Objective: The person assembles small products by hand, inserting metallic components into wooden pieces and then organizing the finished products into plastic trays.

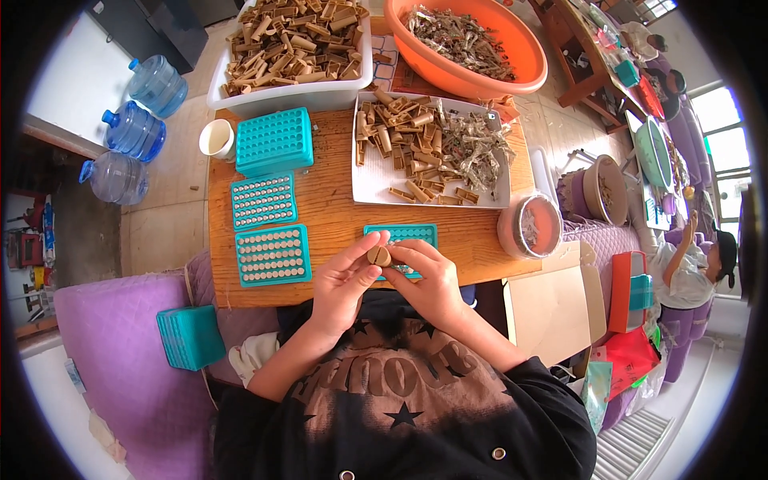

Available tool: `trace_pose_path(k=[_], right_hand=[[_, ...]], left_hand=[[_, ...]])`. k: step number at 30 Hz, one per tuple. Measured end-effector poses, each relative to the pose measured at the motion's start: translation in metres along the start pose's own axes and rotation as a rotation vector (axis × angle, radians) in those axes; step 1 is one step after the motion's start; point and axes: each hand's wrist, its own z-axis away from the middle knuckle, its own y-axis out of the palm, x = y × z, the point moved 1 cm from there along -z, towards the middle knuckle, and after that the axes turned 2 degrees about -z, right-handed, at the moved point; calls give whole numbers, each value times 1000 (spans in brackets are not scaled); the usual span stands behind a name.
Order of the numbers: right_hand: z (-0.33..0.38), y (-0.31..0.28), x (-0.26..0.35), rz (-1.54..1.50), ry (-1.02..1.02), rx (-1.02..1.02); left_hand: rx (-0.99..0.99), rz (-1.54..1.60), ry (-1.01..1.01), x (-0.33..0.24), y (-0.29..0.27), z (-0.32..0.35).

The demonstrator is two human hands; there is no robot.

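Near the table's front edge, my left hand and my right hand meet at a small tan cylindrical piece with a slit across its end. The left thumb and fingertips press its near and left sides; the right fingertips pinch it from the right. Just beyond and partly under the hands lies a teal slotted tray, much of it hidden. To the left, one teal tray holds rows of tan round-topped pieces, and another tray holds rows of silvery pieces.
A white box lid carries loose tan half-tube pieces and clear-wrapped bits. Behind it stand a white bin and an orange basin. Stacked teal trays, a paper cup and a clear tub line the table. Another person sits at right.
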Motion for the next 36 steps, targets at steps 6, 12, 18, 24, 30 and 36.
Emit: trace_pose_path(k=[6,12,18,24,30,36], right_hand=[[-1,4,-1,93,-54,24],[1,8,-16,-108,-33,218],[7,10,-10,-73,-51,164],[-8,-11,-8,-12,-104,234],[-15,-30,4,-213,13,233],[-10,-17,7,-197,-116,280]], left_hand=[[34,-167,22,0,6,1],[84,-363,78,-5,4,3],[109,-364,16,-13,13,4],[130,-399,-12,-19,11,3],[79,-598,87,-15,14,4],[144,-909,141,-23,24,4]])
